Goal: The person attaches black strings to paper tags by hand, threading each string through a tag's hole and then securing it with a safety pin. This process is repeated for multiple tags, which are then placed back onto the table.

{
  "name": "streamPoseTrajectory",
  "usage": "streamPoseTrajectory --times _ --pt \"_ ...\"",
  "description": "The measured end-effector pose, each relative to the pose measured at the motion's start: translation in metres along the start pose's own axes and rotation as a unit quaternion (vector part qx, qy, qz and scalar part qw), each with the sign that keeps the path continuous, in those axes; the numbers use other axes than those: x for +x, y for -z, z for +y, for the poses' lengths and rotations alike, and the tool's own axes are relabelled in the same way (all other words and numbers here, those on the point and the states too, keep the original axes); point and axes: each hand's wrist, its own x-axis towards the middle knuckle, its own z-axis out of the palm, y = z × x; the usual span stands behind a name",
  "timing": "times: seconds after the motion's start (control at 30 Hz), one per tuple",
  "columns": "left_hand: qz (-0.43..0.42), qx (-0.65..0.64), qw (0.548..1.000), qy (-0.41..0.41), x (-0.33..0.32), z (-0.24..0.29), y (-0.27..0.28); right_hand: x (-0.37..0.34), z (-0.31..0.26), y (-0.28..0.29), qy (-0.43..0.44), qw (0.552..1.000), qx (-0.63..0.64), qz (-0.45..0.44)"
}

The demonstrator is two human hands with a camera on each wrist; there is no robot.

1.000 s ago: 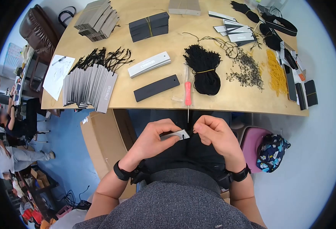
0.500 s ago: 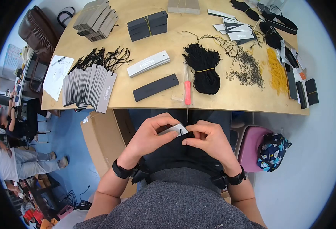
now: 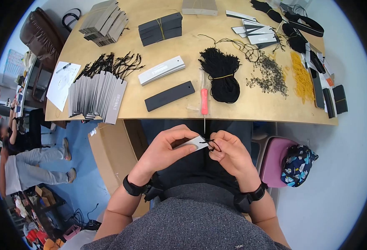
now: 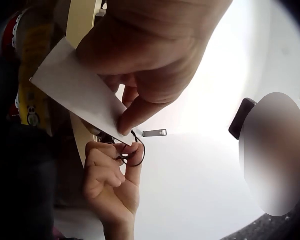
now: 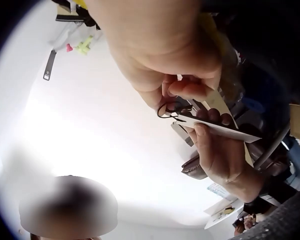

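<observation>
Below the table's front edge, my left hand point(image 3: 164, 146) holds a pale hang tag point(image 3: 197, 142) between thumb and fingers. Its holed end points toward my right hand point(image 3: 230, 153). A thin black cord point(image 3: 214, 144) runs through that end, and the right thumb and fingers pinch it. In the left wrist view, the tag's flat white face point(image 4: 72, 90) shows, and the cord makes a small loop point(image 4: 144, 155) at the right fingertips. From the right wrist view, the left thumb presses on the tag point(image 5: 230, 132); the cord's knot area is partly hidden by fingers.
On the table lie a pink-handled awl point(image 3: 204, 101), a bundle of black cords point(image 3: 225, 85), dark tags point(image 3: 169, 96), white tags point(image 3: 162, 70) and strung grey tags point(image 3: 96, 95). Small pins point(image 3: 269, 77) and yellow rubber bands point(image 3: 302, 79) lie rightward. A cardboard box point(image 3: 110, 154) stands below.
My right hand has come in to the tag's end and drawn the black cord out rightward into a loop. The left hand keeps its hold. A person at far left has shifted.
</observation>
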Motion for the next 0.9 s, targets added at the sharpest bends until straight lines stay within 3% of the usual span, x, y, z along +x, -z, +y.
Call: streamPoseTrajectory --times 0.1,0.2,0.27,0.3,0.33,0.37,0.4,0.53,0.57,0.67,0.73,0.8,0.9 --pt "-0.008 -0.012 1.0 -0.014 0.001 0.002 -0.003 0.0 -0.005 0.004 0.014 0.997 0.079 0.0" --pt "0.011 -0.049 0.998 0.024 -0.001 0.01 -0.005 -0.002 -0.017 0.006 0.038 0.995 0.086 -0.02" --pt "0.005 -0.071 0.997 0.003 -0.002 0.011 -0.006 -0.005 -0.02 0.008 0.04 0.996 0.072 -0.035" --pt "0.005 -0.071 0.997 0.003 -0.002 0.014 -0.004 -0.007 -0.023 0.008 0.05 0.999 -0.009 -0.016" --pt "-0.009 0.072 0.996 -0.047 -0.001 0.019 0.001 -0.009 -0.026 0.007 0.059 0.994 -0.091 0.002" --pt "-0.023 0.213 0.972 -0.095 -0.001 0.022 0.004 -0.01 -0.028 0.004 0.059 0.994 -0.091 0.001" --pt "-0.023 0.213 0.972 -0.095 -0.002 0.021 0.005 -0.012 -0.031 0.001 0.078 0.989 -0.126 -0.019" --pt "-0.083 0.087 0.987 -0.108 -0.003 0.018 0.004 -0.011 -0.024 -0.009 0.082 0.977 -0.192 -0.035" --pt "-0.11 0.026 0.989 -0.098 -0.003 0.018 0.003 -0.009 -0.022 -0.01 0.095 0.958 -0.267 -0.033" --pt "-0.088 -0.058 0.993 -0.052 -0.006 0.02 -0.001 -0.007 -0.02 -0.007 0.128 0.969 -0.213 0.009" --pt "-0.093 -0.08 0.992 -0.028 -0.01 0.016 0.003 -0.007 -0.025 -0.007 0.154 0.964 -0.216 0.018" --pt "-0.098 -0.104 0.99 -0.003 -0.01 0.015 0.004 -0.008 -0.029 -0.009 0.194 0.929 -0.313 0.039" --pt "-0.094 -0.083 0.992 -0.011 -0.007 0.015 0.004 -0.013 -0.034 -0.011 0.151 0.954 -0.257 0.013"
